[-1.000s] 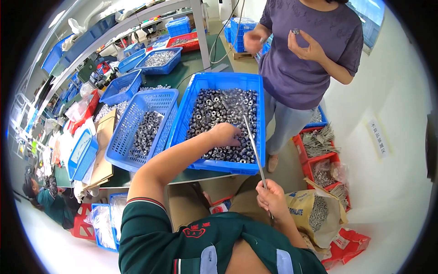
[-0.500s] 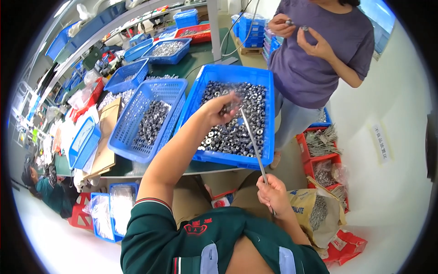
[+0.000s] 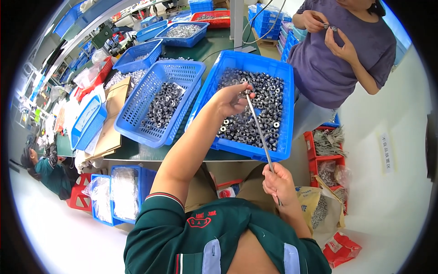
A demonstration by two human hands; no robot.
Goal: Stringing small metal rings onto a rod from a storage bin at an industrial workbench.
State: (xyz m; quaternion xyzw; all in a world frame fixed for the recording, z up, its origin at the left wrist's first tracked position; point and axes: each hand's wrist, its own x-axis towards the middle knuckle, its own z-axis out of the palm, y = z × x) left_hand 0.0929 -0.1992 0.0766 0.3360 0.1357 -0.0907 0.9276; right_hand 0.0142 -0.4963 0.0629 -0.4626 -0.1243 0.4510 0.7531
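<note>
Over a deep blue tub [image 3: 288,107] filled with small dark metal rings [image 3: 262,84], my left hand [image 3: 233,99] is closed. Its thumb and fingertips pinch one metal ring [image 3: 247,92] at the upper tip of a thin metal rod [image 3: 258,125]. Whether the ring sits around the tip or only against it, I cannot tell. More pieces may be hidden in the palm. My right hand [image 3: 279,182], in front of my body, is wrapped round the rod's lower part, with a short end sticking out below. The rod slants up and left across the tub's front rim.
Left of the tub, a perforated blue basket [image 3: 132,119] holds more rings. Cardboard [image 3: 111,123] and a smaller blue basket [image 3: 89,123] lie farther left. A co-worker in a purple shirt [image 3: 340,59] stands at the right, holding small metal parts. Red bins [image 3: 312,153] with metal pieces stand below.
My left hand has come to the rod's tip with a ring between its fingertips; earlier it was blurred beside the tip. My right hand keeps its grip. The whole view has shifted slightly.
</note>
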